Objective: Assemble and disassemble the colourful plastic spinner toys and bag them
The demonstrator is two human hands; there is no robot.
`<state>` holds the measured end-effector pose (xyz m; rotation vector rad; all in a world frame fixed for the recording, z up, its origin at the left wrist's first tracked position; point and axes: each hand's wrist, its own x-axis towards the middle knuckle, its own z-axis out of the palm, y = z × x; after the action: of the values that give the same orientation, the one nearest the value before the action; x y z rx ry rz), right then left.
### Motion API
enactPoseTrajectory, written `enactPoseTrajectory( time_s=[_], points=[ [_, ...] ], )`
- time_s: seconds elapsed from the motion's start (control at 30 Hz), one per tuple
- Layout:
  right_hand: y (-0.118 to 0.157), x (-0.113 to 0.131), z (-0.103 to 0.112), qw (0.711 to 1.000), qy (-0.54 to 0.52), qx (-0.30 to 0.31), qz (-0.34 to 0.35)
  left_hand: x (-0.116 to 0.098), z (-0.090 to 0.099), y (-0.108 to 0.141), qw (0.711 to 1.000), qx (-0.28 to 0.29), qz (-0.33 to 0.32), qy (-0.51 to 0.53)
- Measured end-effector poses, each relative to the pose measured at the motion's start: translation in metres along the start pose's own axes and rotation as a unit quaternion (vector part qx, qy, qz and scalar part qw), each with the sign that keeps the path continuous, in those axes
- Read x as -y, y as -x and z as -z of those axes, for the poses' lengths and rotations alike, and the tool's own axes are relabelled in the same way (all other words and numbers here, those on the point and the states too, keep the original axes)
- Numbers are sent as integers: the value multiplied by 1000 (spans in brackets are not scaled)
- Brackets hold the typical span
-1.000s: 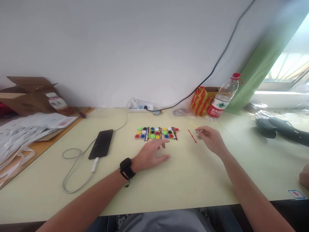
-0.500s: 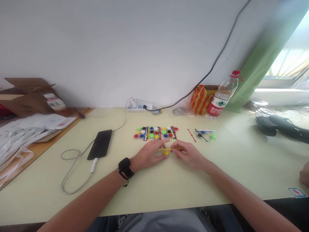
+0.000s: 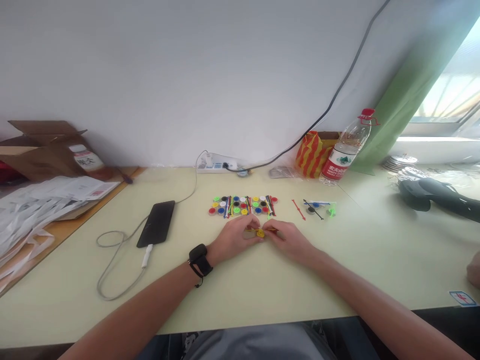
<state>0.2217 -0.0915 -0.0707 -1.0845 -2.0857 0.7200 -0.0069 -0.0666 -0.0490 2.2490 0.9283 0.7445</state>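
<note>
At the near side a grey shirt [image 3: 258, 345] shows below the edge of the worktop [image 3: 285, 295]. A small card [image 3: 462, 298] lies at the right, part of another person's hand [image 3: 473, 270] just past it. A black watch [image 3: 200, 260] sits on the left wrist. The left hand [image 3: 236, 237] and right hand [image 3: 292, 242] almost meet mid-worktop: the left fingers are narrow, curled about a yellow disc [image 3: 260, 233], and the right fingers pinch one end of a yellow stick [image 3: 276, 230] – it lies across by the disc, but whether the two are joined I cannot tell

To the left lies a dark phone [image 3: 156, 223] with a pale cable plugged in. Just beyond the hands, coloured discs [image 3: 237, 211] stand in rows, bundles of coloured sticks laid across them. To their right are a red stick [image 3: 299, 209], then a black stick [image 3: 318, 212] over a dark disc, and a green piece [image 3: 331, 211]

Farther back, against the wall – a power strip [image 3: 217, 169], a striped bag [image 3: 311, 155] and a large water bottle [image 3: 339, 162] with a red cap
</note>
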Motion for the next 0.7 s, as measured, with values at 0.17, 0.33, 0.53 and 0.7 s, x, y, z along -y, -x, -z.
enactPoseTrajectory(
  time_s=[0.17,0.33,0.53,0.7],
  points=[
    [2,-1,2,1000,5,-2,9,1,0,1,1000,-1,-9,-21],
    [2,-2,3,999,2,-4,39,1,0,1,998,3,-22,-56],
    [0,-4,4,999,4,-11,50,-3,-2,2,991,15,-48,-122],
    [1,0,5,999,-4,1,52,-12,-2,4,984,21,-74,-163]
  ],
)
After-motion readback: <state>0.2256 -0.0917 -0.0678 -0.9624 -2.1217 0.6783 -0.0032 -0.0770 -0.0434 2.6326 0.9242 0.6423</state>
